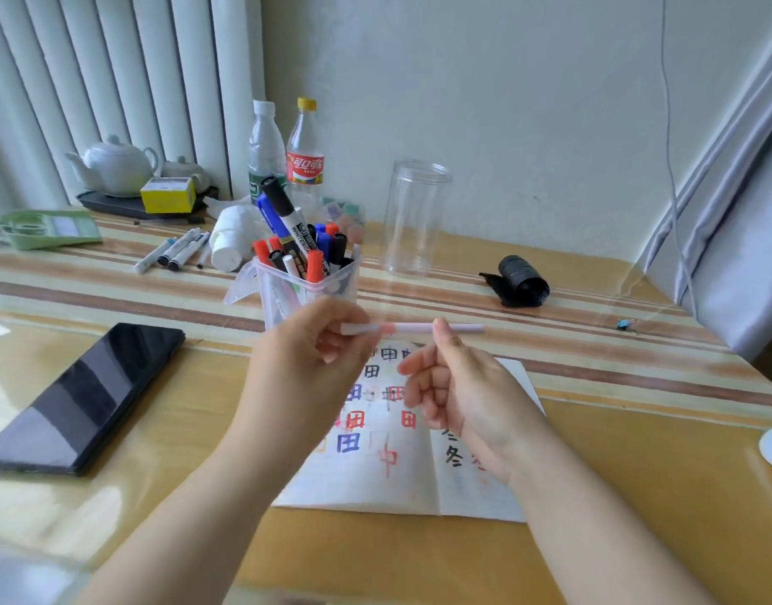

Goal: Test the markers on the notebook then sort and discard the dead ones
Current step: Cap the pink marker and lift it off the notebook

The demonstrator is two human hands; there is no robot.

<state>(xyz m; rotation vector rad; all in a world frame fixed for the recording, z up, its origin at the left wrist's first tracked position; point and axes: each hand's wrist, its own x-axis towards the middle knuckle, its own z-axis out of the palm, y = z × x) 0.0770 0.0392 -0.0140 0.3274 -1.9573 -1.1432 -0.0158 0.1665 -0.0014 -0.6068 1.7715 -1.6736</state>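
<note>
Above the open notebook [388,469], whose matte white pages bore red, blue and black test characters, both hands held one slim pale marker [412,328] level: the left hand [305,355] pinched its cap end, the right hand [458,386] gripped the barrel. It looked like the uncapping or recapping step of testing, so the next move probably needed a straight pull or push along the barrel. Behind, a clear plastic cup [305,294] of markers stood on the glossy surface [157,486].
</note>
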